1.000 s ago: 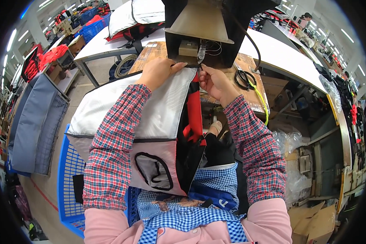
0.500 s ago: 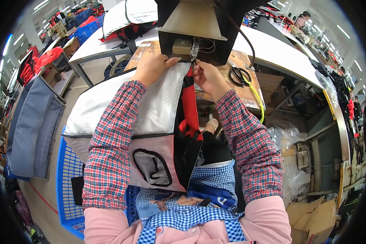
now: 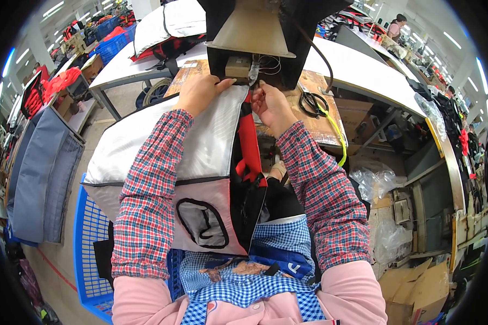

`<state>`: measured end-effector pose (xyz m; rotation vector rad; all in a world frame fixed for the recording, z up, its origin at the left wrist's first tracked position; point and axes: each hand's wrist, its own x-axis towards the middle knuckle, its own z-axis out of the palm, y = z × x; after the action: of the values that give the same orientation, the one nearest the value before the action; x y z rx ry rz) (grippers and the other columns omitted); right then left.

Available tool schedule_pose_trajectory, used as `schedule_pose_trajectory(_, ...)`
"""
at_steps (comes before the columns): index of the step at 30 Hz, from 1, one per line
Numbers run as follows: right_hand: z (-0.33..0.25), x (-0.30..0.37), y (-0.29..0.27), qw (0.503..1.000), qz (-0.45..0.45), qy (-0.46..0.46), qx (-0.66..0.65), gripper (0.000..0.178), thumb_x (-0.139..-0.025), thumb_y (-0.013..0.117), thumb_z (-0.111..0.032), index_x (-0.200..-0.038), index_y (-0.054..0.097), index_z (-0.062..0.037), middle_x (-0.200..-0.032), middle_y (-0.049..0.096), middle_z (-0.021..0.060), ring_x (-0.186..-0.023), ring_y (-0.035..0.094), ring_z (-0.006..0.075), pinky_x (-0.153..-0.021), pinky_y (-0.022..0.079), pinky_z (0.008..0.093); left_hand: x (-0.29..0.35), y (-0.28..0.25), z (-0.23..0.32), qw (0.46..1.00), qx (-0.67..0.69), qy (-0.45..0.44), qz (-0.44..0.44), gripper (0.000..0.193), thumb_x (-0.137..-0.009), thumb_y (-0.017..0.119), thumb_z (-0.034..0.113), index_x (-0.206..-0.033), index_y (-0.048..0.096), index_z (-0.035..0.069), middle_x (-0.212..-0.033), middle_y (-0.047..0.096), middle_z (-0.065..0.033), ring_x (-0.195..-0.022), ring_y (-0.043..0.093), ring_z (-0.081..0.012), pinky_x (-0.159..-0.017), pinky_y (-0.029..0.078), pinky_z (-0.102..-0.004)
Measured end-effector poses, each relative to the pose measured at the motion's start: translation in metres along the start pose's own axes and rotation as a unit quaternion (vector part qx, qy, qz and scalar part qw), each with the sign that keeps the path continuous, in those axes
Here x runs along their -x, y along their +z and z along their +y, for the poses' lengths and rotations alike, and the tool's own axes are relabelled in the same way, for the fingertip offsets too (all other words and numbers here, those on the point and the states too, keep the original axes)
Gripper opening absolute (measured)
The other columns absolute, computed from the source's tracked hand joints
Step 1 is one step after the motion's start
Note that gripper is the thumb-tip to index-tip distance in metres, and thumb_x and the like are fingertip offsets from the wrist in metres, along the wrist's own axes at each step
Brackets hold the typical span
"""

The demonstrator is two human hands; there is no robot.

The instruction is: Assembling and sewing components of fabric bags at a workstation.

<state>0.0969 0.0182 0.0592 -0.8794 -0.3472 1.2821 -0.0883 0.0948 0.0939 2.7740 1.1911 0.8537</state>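
A large boxy fabric bag [image 3: 162, 135] with silver panels, black binding and a red strip leans across my lap. Its near side has a black-edged oval opening. My left hand [image 3: 201, 93] grips the bag's far edge, thumb on top. My right hand [image 3: 272, 108] pinches the far corner beside the red strip [image 3: 248, 142]; the fingers hide what exactly lies between them. Just beyond both hands, under a beige metal hood [image 3: 252, 32] in a black housing, is a small wired metal part [image 3: 253, 70]. The bag's corner is close to this part; I cannot tell whether they touch.
Black-handled scissors [image 3: 313, 103] and a yellow cord [image 3: 336, 132] lie on the worn wooden table [image 3: 303, 124], right of the housing. A blue plastic basket [image 3: 89, 238] stands at left under the bag. Cardboard [image 3: 417, 290] and clear plastic lie at right.
The view has shifted slightly. My right hand and the bag's corner have moved a little left, staying by the wired part. Both hands keep their hold.
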Motion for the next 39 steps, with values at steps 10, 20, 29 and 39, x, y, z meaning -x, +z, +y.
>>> schedule_pose_trajectory(10, -0.009, 0.069, -0.084, 0.958, -0.102, -0.102, 0.248, 0.022, -0.09, 0.06, -0.021, -0.069, 0.059, -0.014, -0.065, 0.058, 0.0003, -0.061, 0.057, 0.0131, -0.052, 0.044, 0.0292, 0.017, 0.003, -0.022, 0.996, 0.07, 0.021, 0.046, 0.041, -0.096, 0.056, 0.037, -0.079, 0.07, 0.002, -0.072, 0.063, -0.0194, -0.065, 0.062, -0.0338, -0.061, 0.044, -0.0464)
schedule_pose_trajectory(20, 0.092, 0.187, -0.013, 0.717, -0.394, -0.37, 0.441, 0.094, -0.067, 0.085, -0.045, -0.133, 0.044, 0.0077, -0.128, 0.052, 0.0287, -0.121, 0.05, 0.0407, -0.103, 0.041, 0.0401, 0.178, -0.136, -0.038, 0.997, 0.001, 0.023, 0.077, 0.032, -0.103, 0.045, 0.023, -0.1, 0.06, -0.005, -0.081, 0.06, -0.0197, -0.07, 0.054, -0.0271, -0.067, 0.046, -0.0382)
schedule_pose_trajectory(29, 0.164, 0.256, -0.074, 0.71, -0.36, -0.423, 0.433, 0.027, -0.081, 0.063, -0.011, -0.107, 0.064, -0.0072, -0.084, 0.067, 0.0173, -0.08, 0.063, 0.0383, -0.066, 0.049, 0.0446, 0.279, -0.092, -0.019, 0.991, 0.079, -0.094, -0.045, 0.032, -0.098, 0.053, 0.022, -0.108, 0.06, -0.008, -0.095, 0.062, -0.0219, -0.085, 0.056, -0.0295, -0.08, 0.046, -0.0378)
schedule_pose_trajectory(39, 0.215, 0.284, -0.12, 0.653, -0.394, -0.46, 0.455, 0.03, -0.084, 0.06, -0.013, -0.113, 0.065, -0.0155, -0.085, 0.069, 0.015, -0.078, 0.066, 0.0346, -0.063, 0.049, 0.0462, 0.388, -0.08, -0.153, 0.954, 0.047, -0.268, -0.125, 0.039, -0.095, 0.058, 0.022, -0.116, 0.058, -0.011, -0.109, 0.063, -0.0234, -0.098, 0.058, -0.0301, -0.092, 0.045, -0.0372)
